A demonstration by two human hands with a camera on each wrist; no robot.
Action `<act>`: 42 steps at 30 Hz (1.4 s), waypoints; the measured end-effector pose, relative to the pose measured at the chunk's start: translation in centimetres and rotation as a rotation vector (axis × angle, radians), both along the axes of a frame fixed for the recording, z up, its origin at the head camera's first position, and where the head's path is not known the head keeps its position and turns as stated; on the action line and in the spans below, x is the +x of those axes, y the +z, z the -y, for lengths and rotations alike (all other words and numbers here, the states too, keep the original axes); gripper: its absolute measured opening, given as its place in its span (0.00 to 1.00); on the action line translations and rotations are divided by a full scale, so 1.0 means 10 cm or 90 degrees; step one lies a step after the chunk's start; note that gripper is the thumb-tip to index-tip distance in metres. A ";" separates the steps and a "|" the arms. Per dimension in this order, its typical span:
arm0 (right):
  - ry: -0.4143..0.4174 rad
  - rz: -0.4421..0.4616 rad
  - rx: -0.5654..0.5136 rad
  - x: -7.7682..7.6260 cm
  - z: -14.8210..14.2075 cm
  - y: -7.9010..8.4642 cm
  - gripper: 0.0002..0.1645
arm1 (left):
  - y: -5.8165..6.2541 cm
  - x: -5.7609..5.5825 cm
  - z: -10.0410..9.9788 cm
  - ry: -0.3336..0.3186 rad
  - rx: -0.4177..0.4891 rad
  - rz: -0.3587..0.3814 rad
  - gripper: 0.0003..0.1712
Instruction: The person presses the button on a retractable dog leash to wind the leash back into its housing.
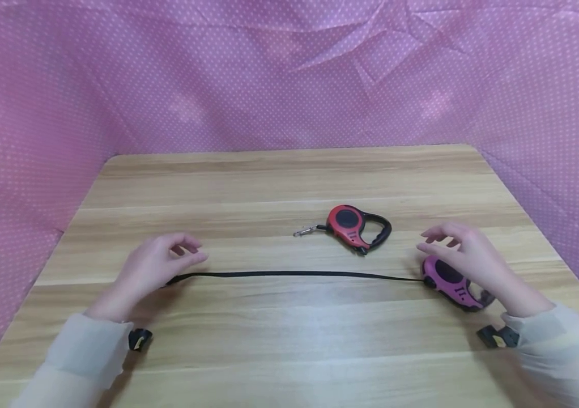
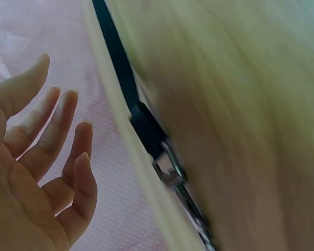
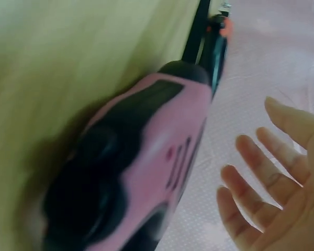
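A pink retractable dog leash [image 1: 452,281] with black trim lies at the right of the table. Its black strap [image 1: 289,273] runs out leftward across the wood. In the left wrist view the strap ends in a metal clip [image 2: 186,201], which the hand hides in the head view. My left hand [image 1: 159,262] hovers over that end, fingers loosely bent and holding nothing. Above the pink casing hovers my right hand [image 1: 465,255], also relaxed and apart from it in the right wrist view [image 3: 275,193]. A red retractable leash [image 1: 348,225] rests farther back.
The red leash's short metal clip [image 1: 306,230] points left. Both leashes lie on a light wood-grain table [image 1: 248,187]. Pink dotted cloth [image 1: 279,79] hangs behind the table and along its sides. Each wrist carries a small black device [image 1: 140,339].
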State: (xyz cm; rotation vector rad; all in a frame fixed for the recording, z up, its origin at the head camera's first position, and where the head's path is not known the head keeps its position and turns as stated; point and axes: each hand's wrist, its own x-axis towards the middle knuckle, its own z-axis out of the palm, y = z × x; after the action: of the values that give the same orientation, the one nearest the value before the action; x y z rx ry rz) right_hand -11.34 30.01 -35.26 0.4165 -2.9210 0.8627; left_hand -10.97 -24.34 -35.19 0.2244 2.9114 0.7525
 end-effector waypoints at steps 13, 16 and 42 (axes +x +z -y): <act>0.026 -0.047 0.080 0.15 -0.29 -0.13 0.15 | -0.10 0.03 0.06 -0.079 -0.061 0.024 0.25; 0.029 -0.037 0.088 0.18 -0.34 -0.17 0.16 | -0.12 0.03 0.08 -0.091 -0.075 0.020 0.22; 0.065 -0.038 0.184 0.49 -0.57 -0.24 0.47 | -0.16 0.13 0.34 -0.093 -0.115 0.065 0.08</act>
State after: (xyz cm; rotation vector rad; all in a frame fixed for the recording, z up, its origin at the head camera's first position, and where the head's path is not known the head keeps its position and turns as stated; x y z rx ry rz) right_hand -6.45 35.69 -37.64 0.6019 -2.9970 0.4255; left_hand -9.71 -27.78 -36.80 0.3626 2.8069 0.4615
